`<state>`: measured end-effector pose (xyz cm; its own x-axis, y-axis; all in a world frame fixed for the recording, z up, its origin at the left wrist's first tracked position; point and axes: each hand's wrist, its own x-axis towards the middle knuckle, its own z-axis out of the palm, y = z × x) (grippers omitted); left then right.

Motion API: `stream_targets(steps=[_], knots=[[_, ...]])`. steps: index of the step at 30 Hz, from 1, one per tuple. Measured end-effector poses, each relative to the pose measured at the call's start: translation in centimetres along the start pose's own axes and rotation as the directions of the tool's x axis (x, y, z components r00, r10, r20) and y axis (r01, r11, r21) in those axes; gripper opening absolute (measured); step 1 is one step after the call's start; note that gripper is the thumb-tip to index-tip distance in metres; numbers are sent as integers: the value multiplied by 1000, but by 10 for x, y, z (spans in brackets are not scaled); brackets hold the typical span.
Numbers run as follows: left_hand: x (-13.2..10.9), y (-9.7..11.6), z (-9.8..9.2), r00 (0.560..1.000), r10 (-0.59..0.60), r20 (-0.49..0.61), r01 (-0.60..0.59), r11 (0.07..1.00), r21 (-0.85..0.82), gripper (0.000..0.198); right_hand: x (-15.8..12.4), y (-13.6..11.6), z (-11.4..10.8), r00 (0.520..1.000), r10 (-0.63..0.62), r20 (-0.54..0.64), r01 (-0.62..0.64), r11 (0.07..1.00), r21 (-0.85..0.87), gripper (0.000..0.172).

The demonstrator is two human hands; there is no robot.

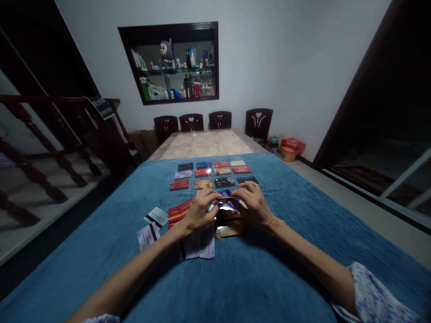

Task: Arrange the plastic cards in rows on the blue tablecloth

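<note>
My left hand [199, 210] and my right hand [254, 205] meet over a loose heap of cards [229, 228] on a blue cloth [256, 278]. Between their fingertips both hands pinch one card [226, 200], held edge-on just above the heap. Beyond my hands, three neat rows of cards [213, 172] lie face up on the cloth. More loose cards lie to the left: red ones [178, 211] and pale ones [153, 226]. Several white cards [200, 246] rest under my left wrist.
The blue cloth covers the near part of a long table whose far end shows bare marble [205, 143]. Several dark chairs [218, 120] stand at the far end. A wall niche [173, 63] holds bottles and a toy. A stair railing [50, 134] runs left; a red basket [292, 149] sits on the floor.
</note>
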<state>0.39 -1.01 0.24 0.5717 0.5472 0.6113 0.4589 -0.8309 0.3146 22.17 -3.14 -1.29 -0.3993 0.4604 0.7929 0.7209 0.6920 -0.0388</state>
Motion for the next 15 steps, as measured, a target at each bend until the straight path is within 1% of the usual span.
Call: stream_targets(steps=[4, 7, 10, 13, 15], knots=[[1, 2, 1, 997, 35, -67, -37, 999, -17, 15, 4, -3, 0, 998, -50, 25, 51, 997, -62, 17], [1, 1, 2, 995, 54, -83, -56, 998, -20, 16, 6, -7, 0, 996, -51, 71, 57, 995, -81, 19], [0, 0, 1, 993, 64, -102, -69, 996, -52, 18, 7, -8, 1, 996, -45, 71, 51, 995, -87, 19], [0, 1, -1, 986, 50, -156, -65, 994, -92, 17, 3, -5, 4, 998, -19, 57, 24, 996, -82, 17], [0, 0, -2, 979, 7, -202, -31, 993, -116, 15, -1, -2, 7, 999, -4, 48, 8, 997, -71, 16]])
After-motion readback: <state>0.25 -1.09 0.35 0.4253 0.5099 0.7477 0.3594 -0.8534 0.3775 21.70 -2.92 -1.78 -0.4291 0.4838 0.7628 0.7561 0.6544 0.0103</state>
